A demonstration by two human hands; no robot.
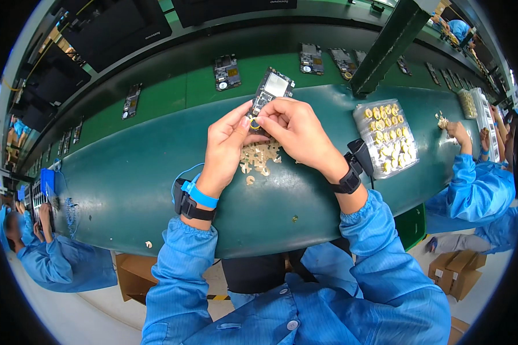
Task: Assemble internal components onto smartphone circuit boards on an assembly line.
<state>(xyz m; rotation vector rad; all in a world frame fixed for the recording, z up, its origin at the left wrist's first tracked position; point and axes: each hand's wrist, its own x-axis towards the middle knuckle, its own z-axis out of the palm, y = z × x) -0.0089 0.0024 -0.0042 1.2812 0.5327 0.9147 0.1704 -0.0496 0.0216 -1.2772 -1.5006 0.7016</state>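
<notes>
one dark printed circuit board tilts above the bench toward its far edge, its lower end gripped between the thumb and curled fingers of the left hand, while the right hand has thumb and forefinger nearly together at a small yellow-rimmed disc there; whether they pinch it i cannot tell. the step in hand seems to be fitting that disc, above pale scraps and left of a clear tray of gold discs; the next move probably calls for steady support and light, exact fingertip pressure.
</notes>
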